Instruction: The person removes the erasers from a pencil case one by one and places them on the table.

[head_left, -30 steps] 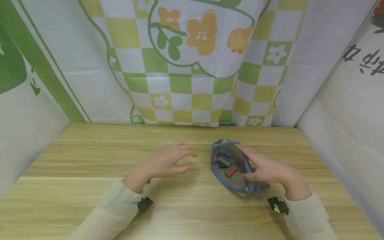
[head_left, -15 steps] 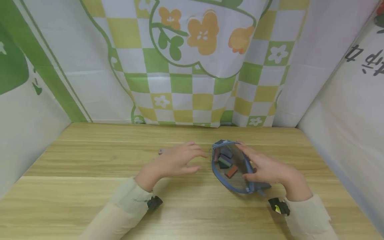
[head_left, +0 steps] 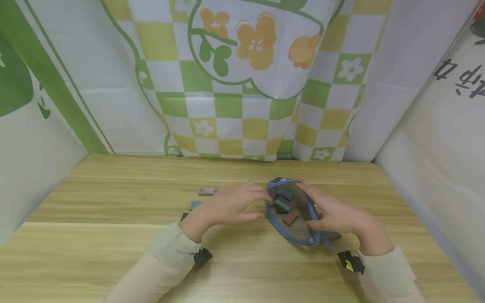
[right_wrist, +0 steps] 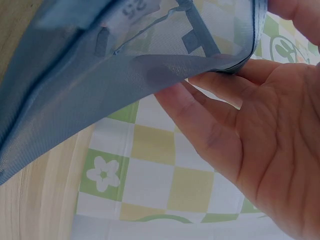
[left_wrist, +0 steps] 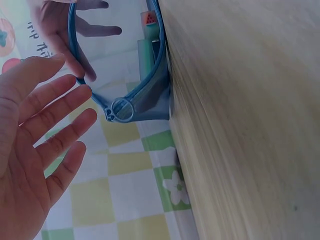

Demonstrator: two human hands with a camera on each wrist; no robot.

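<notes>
A blue-edged mesh zip pouch (head_left: pixel 289 235) stands tilted on the table with its mouth wide. Several small blocks lie inside, among them an orange-red block (head_left: pixel 291 218) and a green-and-purple block (head_left: pixel 283 204). My right hand (head_left: pixel 335 211) holds the pouch by its right side, with the rim passing between thumb and fingers; part of that grip shows through the mesh in the left wrist view. My left hand (head_left: pixel 231 205) hovers by the pouch's left rim, fingers spread and holding nothing. In the head view its index fingertip overlaps the rim. A zipper ring (left_wrist: pixel 123 109) hangs at the pouch's corner.
A pinkish block (head_left: pixel 208 192) and a blue block (head_left: pixel 195 205) lie on the wooden table (head_left: pixel 113 198) behind my left hand, near a dark piece (head_left: pixel 184 216) partly hidden by the wrist. A checked curtain (head_left: pixel 227 105) hangs at the back edge.
My left hand has moved right, up to the pouch's left rim, uncovering the blocks on the table behind it. My right hand and the pouch stay nearly where they were.
</notes>
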